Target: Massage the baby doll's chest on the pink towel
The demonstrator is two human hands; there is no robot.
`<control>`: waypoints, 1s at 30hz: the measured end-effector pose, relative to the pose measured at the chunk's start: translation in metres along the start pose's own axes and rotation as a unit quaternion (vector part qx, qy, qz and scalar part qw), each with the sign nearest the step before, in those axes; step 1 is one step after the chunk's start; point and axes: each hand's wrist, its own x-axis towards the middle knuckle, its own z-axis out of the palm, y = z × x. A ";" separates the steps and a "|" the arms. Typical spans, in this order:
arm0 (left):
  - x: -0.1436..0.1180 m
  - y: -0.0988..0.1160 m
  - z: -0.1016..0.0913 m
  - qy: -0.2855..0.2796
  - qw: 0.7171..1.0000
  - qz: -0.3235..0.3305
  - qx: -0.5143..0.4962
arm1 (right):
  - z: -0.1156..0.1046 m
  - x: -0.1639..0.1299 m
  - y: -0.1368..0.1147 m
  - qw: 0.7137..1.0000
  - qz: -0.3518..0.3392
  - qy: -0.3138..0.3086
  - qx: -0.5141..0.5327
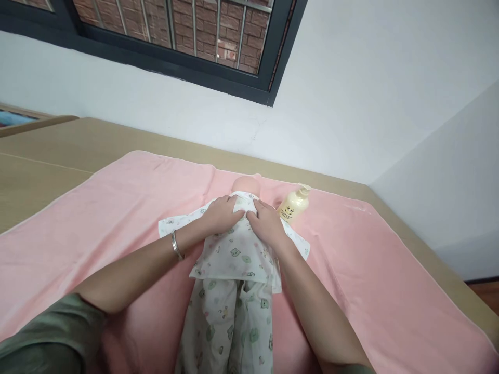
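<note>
A baby doll (246,184) lies stretched out, its bald head at the far end and no face visible. It wears a white shirt (237,254) printed with small green animals and matching trousers (255,327). Across the upper left of the shirt rests my left hand (221,214), fingers extended, a silver bracelet on its wrist. My right hand (268,221) lies on the upper right of it, also with fingers stretched out. The thumbs point towards each other near the middle, below the collar. Both sleeves spread out sideways, partly hidden under my hands and forearms.
A pale yellow pump bottle (294,203) stands or leans just right of the doll's shoulder. Beneath everything is a creased pink sheet (370,259) over a wooden surface (117,136). A white wall (331,114) and a dark-framed window (249,85) rise behind.
</note>
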 end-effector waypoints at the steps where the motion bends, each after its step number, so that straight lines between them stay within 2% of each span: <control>1: -0.002 0.001 0.003 0.008 1.000 0.010 0.012 | 0.000 0.001 0.002 1.000 0.003 -0.006 0.008; 5: -0.014 0.003 0.019 0.084 0.989 0.075 0.092 | -0.002 0.005 0.010 0.999 0.028 -0.026 0.035; 7: -0.016 0.003 0.023 0.099 0.985 0.086 0.109 | -0.003 0.005 0.009 0.999 0.031 -0.026 0.029; 13: 0.001 -0.007 0.006 0.020 0.999 0.029 0.017 | -0.004 -0.014 -0.019 0.999 -0.005 -0.028 -0.038; 15: 0.002 -0.007 0.003 0.019 0.999 0.025 0.012 | -0.004 -0.018 -0.024 0.999 -0.019 -0.025 -0.042; 18: -0.008 -0.001 0.008 0.052 0.997 0.042 0.046 | -0.004 -0.011 -0.013 0.999 -0.026 -0.026 -0.024; 22: -0.029 0.010 0.017 0.092 0.988 0.088 0.084 | -0.005 0.006 0.010 0.998 0.034 -0.051 -0.003; 24: -0.031 0.012 0.014 0.079 0.985 0.120 0.096 | -0.004 0.007 0.012 0.997 0.048 -0.051 -0.014; 26: -0.024 0.010 0.008 0.044 0.986 0.135 0.092 | 0.000 0.000 0.002 0.997 0.049 -0.039 -0.046; 28: -0.013 0.006 -0.002 0.014 0.991 0.115 0.070 | 0.005 -0.012 -0.015 0.994 0.054 -0.023 -0.087; 30: -0.002 0.002 -0.009 -0.006 0.998 0.060 0.018 | 0.010 -0.023 -0.031 0.992 0.048 -0.008 -0.116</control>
